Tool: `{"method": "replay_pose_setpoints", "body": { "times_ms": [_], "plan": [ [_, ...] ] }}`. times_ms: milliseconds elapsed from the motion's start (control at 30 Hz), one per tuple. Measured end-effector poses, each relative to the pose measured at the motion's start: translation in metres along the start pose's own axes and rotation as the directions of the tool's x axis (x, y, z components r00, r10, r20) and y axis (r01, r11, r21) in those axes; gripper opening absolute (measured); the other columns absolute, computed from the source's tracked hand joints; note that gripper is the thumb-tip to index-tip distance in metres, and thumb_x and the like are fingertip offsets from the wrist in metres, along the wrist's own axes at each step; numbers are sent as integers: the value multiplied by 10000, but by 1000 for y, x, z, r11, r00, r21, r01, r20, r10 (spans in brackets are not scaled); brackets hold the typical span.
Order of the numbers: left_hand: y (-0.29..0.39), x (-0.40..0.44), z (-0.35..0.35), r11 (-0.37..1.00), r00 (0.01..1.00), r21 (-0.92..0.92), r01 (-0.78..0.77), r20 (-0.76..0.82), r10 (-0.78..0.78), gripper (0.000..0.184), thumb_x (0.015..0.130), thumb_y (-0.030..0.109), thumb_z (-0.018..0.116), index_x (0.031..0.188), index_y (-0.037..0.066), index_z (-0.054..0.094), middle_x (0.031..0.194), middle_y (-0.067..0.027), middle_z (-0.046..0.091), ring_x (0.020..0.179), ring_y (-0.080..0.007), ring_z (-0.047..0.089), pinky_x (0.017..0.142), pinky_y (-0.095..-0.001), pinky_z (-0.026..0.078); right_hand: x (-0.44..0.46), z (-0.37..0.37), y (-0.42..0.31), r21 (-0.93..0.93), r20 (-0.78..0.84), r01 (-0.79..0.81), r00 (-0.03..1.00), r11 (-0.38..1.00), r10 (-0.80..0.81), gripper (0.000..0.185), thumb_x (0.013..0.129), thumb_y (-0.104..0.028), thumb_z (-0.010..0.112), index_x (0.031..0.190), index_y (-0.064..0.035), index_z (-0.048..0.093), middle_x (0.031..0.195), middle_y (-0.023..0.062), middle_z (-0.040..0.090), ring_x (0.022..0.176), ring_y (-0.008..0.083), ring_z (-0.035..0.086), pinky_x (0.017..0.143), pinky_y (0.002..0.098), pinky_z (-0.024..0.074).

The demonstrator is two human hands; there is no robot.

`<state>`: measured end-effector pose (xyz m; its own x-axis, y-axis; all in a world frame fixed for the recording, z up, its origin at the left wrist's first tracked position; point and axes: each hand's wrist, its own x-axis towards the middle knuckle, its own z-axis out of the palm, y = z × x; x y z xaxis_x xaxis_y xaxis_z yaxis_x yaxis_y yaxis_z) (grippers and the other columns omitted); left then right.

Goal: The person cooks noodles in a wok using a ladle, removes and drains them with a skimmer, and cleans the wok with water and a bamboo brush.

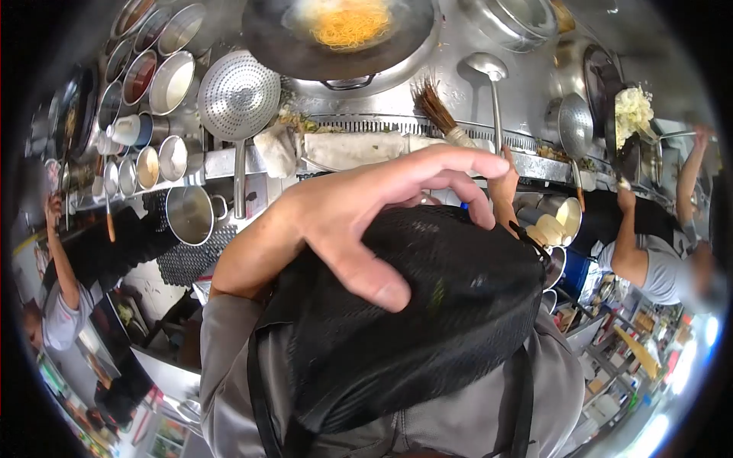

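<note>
My left hand [374, 206] is raised close to the camera, fingers spread and curved, nothing in its grasp. It is over the black mesh fabric, which looks like a cap [427, 305]; whether they touch I cannot tell. My right hand [502, 187], partly hidden behind my left fingers, is closed at the lower end of a long-handled ladle [489, 67]. The ladle's bowl rests on or hovers over the steel stove top, right of a large wok [267, 46]. Yellow noodles [350, 29] steam in the wok.
A perforated skimmer [240, 95], folded white cloths [355, 146] and a bamboo brush [435, 107] lie along the stove's front. Several metal seasoning pots [172, 84] stand at left. A co-worker [660, 263] is at right beside another strainer [575, 126]; another person [65, 313] is at far left.
</note>
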<state>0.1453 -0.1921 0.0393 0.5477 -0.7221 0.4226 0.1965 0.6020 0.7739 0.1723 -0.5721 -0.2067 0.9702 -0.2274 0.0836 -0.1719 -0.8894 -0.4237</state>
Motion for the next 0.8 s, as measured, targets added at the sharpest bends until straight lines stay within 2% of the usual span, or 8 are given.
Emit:
{"method": "replay_pose_setpoints", "body": {
  "times_ms": [67, 200, 367, 467, 533, 567, 633, 800],
  "plan": [
    [6, 3, 6, 976, 976, 48, -213, -23, 214, 1264, 657, 285, 912, 1494, -155, 73, 1382, -370, 396, 1215, -409, 527, 1006, -447, 518, 6, 1, 3, 21, 21, 24, 999, 999, -25, 418, 960, -223, 589, 1352, -88, 542, 1123, 264, 659, 1019, 450, 632, 883, 512, 502],
    [42, 7, 6, 956, 973, 212, -204, 155, 173, 1326, 666, 276, 920, 1476, -192, -20, 1342, -397, 421, 1219, -414, 530, 1025, -441, 477, 22, 10, 0, -24, 47, 69, 997, 997, -68, 445, 938, -193, 616, 1357, -78, 520, 1143, 252, 650, 1036, 456, 620, 878, 517, 502],
    [44, 7, 13, 942, 964, 209, -261, 111, 243, 1329, 677, 259, 916, 1482, -184, -43, 1312, -394, 451, 1228, -418, 532, 1042, -452, 452, 29, 21, -13, -22, 146, 119, 983, 993, -114, 460, 895, -149, 650, 1337, -77, 545, 1152, 259, 646, 1031, 438, 629, 874, 501, 512],
    [46, 5, 15, 928, 972, 303, -217, 158, 176, 1317, 679, 250, 914, 1483, -184, -34, 1407, -389, 372, 1237, -410, 532, 1042, -464, 453, 30, 32, -6, 25, 178, 131, 975, 991, -133, 470, 886, -143, 662, 1330, -42, 546, 1131, 259, 648, 1018, 429, 638, 880, 484, 519],
    [31, 2, 20, 912, 937, 215, -348, 51, 345, 1306, 676, 259, 913, 1483, -187, -13, 1510, -373, 237, 1243, -408, 533, 1047, -484, 451, 31, 42, 4, 56, 160, 174, 970, 983, -181, 481, 882, -142, 666, 1333, -31, 541, 1119, 259, 650, 1010, 426, 641, 880, 482, 519],
    [33, 1, 19, 912, 937, 220, -347, 45, 346, 1306, 676, 259, 913, 1483, -187, -13, 1510, -373, 237, 1243, -408, 533, 1047, -484, 451, 31, 44, 6, 56, 137, 205, 968, 977, -211, 491, 878, -143, 673, 1336, -23, 540, 1089, 251, 655, 989, 430, 641, 877, 482, 519],
    [43, 1, 16, 900, 953, 319, -298, 145, 264, 1300, 677, 273, 909, 1486, -184, -1, 1565, -365, 109, 1250, -415, 532, 1046, -506, 450, 31, 47, 14, 56, 120, 236, 963, 970, -241, 501, 875, -144, 680, 1338, -15, 539, 1058, 243, 661, 969, 434, 641, 874, 483, 519],
    [49, 5, 16, 883, 952, 363, -298, 176, 249, 1302, 673, 289, 901, 1489, -179, 1, 1564, -387, 77, 1265, -433, 519, 1034, -522, 459, 32, 43, 19, -43, 80, 336, 940, 941, -332, 510, 870, -152, 691, 1339, -18, 542, 1031, 232, 663, 947, 417, 643, 857, 470, 525]
  ]
}}
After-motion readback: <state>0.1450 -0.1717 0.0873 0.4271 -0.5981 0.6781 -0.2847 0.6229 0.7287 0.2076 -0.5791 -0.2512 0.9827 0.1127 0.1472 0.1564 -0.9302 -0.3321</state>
